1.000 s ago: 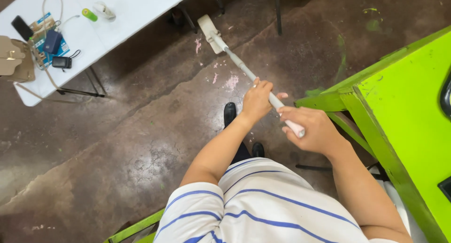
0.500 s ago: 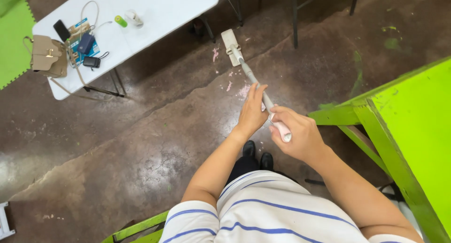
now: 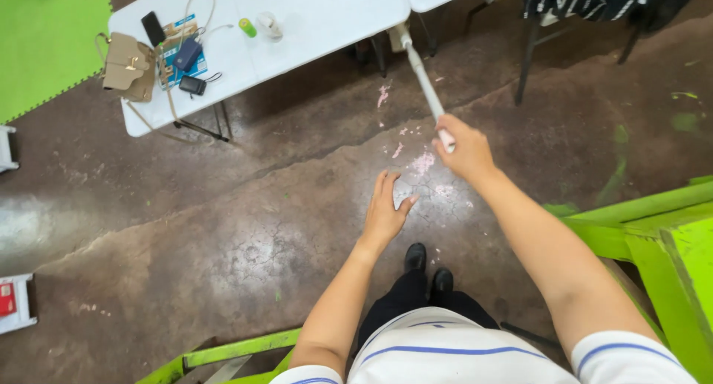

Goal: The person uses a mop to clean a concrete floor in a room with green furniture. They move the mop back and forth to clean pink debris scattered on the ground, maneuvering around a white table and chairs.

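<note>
Gripping the near end of a long white plastic pole [image 3: 422,76], the right hand [image 3: 464,150] has its fingers curled tight around it. The pole slants away over the brown concrete floor [image 3: 223,228], and its far end is at the edge of the white folding table [image 3: 327,20]. The left hand [image 3: 385,213] hangs free, fingers spread, holding nothing.

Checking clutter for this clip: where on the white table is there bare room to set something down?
The white table is bare right of the green bottle and small white item. Its left end is crowded: tan bag, phone, pouches, cables.
</note>
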